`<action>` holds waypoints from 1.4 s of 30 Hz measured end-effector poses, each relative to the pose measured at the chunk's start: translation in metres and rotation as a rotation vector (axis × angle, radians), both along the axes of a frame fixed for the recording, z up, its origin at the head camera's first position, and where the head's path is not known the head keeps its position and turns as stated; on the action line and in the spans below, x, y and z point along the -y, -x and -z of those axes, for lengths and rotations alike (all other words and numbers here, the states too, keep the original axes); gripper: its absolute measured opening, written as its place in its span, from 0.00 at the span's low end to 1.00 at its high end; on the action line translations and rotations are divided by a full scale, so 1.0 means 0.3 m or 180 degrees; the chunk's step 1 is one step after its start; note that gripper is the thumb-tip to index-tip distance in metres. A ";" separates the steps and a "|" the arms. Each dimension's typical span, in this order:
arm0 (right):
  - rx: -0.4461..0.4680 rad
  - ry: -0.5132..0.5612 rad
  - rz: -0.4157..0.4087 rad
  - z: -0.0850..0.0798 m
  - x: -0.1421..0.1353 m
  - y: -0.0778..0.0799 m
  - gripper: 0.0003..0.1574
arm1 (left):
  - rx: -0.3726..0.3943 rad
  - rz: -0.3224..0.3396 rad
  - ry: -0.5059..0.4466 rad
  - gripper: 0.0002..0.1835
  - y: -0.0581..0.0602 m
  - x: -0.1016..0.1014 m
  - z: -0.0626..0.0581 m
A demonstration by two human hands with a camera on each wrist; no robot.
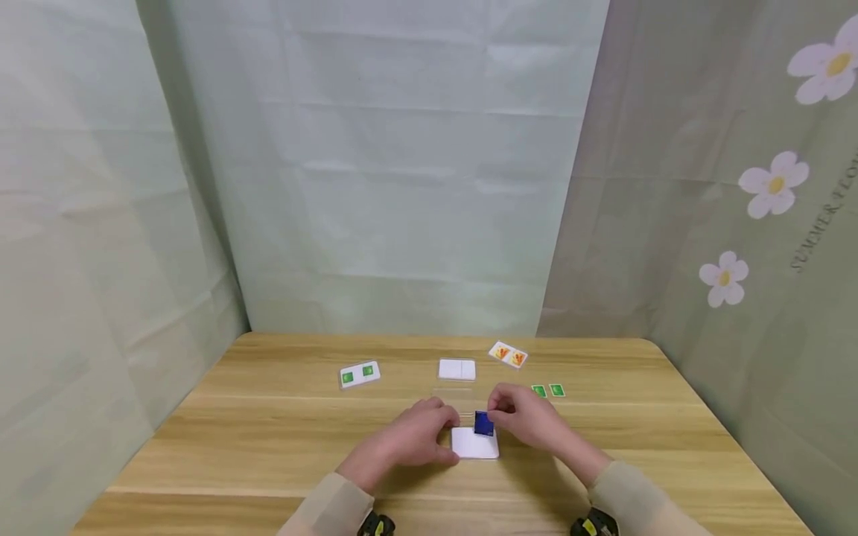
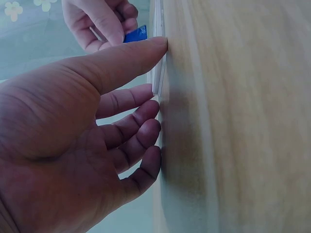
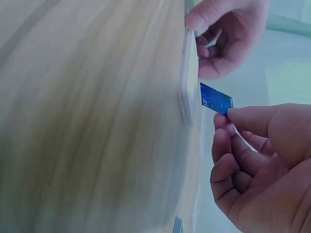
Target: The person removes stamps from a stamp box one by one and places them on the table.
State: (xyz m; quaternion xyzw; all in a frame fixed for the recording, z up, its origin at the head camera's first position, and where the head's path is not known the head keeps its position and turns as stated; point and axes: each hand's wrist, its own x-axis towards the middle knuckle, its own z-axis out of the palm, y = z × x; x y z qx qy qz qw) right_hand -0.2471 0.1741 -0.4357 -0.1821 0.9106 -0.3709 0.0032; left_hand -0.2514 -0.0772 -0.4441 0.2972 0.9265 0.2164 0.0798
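My right hand [image 1: 528,417] pinches a small dark blue square card [image 1: 483,424] by one corner between thumb and forefinger. In the head view the square overlaps the far part of a white rounded rectangular plate [image 1: 474,447] on the table. The right wrist view shows the blue card [image 3: 216,98] tilted, close over the plate [image 3: 190,80]. At the plate's left end, my left hand [image 1: 417,433] holds it with the thumb on the near edge and the forefinger at the far side. Its other fingers are loosely bent, their tips at the tabletop in the left wrist view [image 2: 126,121].
Beyond the hands lies a clear plastic piece [image 1: 452,398], then a white two-panel card [image 1: 457,369]. A card with two green squares [image 1: 360,374] is at the left. An orange-pictured card [image 1: 508,354] and two loose green squares [image 1: 556,390] lie right on the wooden table [image 1: 268,432].
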 end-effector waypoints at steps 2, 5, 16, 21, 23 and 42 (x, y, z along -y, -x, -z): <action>-0.0004 0.0044 0.0005 -0.004 -0.024 0.000 0.09 | -0.0002 -0.0009 0.0022 0.26 0.002 0.000 0.000; -0.0014 0.0088 0.0013 -0.010 -0.062 -0.003 0.08 | 0.0004 -0.0016 0.0053 0.26 0.001 0.001 0.000; -0.0076 0.0058 0.0180 -0.010 -0.159 -0.016 0.07 | -0.0121 0.0083 0.0040 0.24 -0.016 0.018 0.013; -0.0093 -0.0001 0.0309 -0.009 -0.195 -0.013 0.06 | -0.0145 0.0102 0.0021 0.24 -0.014 0.018 0.020; -0.0060 -0.0008 0.0390 -0.011 -0.212 -0.014 0.06 | -0.0157 0.0113 0.0007 0.24 -0.014 0.015 0.019; -0.0009 -0.0081 0.0839 -0.009 -0.401 0.015 0.02 | -0.0142 0.0082 -0.0022 0.24 -0.003 0.008 0.012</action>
